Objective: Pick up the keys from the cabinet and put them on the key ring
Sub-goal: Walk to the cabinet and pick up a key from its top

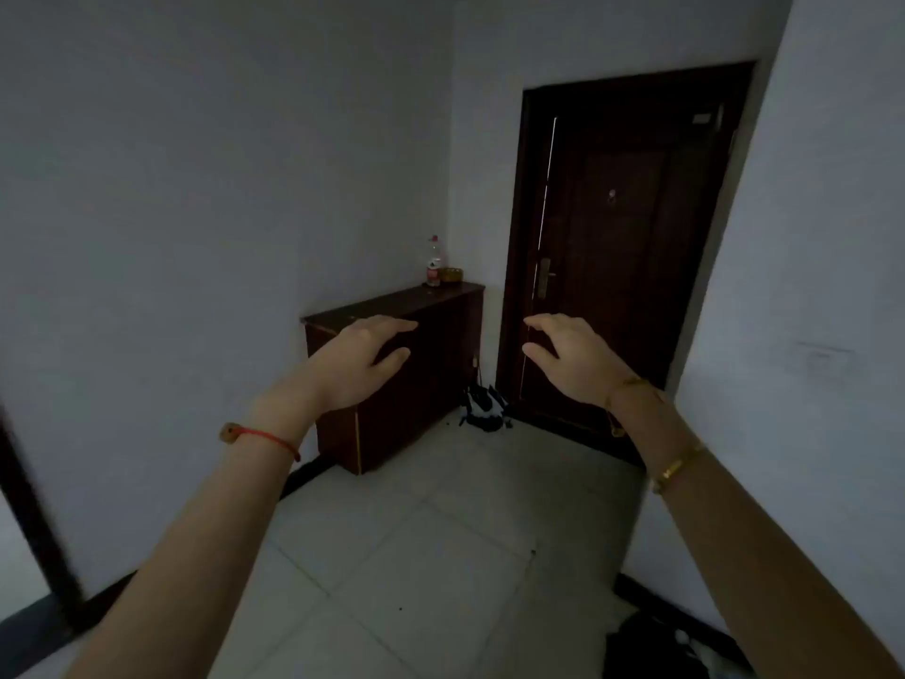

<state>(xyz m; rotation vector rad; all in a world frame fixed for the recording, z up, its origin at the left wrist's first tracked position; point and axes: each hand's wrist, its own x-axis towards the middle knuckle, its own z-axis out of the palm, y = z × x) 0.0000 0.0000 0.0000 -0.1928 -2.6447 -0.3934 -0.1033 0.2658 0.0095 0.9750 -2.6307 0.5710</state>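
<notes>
A low dark wooden cabinet (431, 365) stands against the left wall some way ahead of me. Small specks lie on its top near the far end, too small and dim to tell as keys; no key ring shows. My left hand (357, 362) is stretched forward at arm's length, palm down, fingers spread, holding nothing; it overlaps the cabinet's near end in view. My right hand (570, 357) is also raised in front of me, fingers apart and empty, over the gap between cabinet and door.
A plastic bottle (434, 264) with a red cap and a small yellowish dish (451, 274) stand at the cabinet's far end. A dark door (627, 237) is ahead. A black-and-white bag (485, 409) lies on the tiled floor; another dark bag (661, 649) lies bottom right.
</notes>
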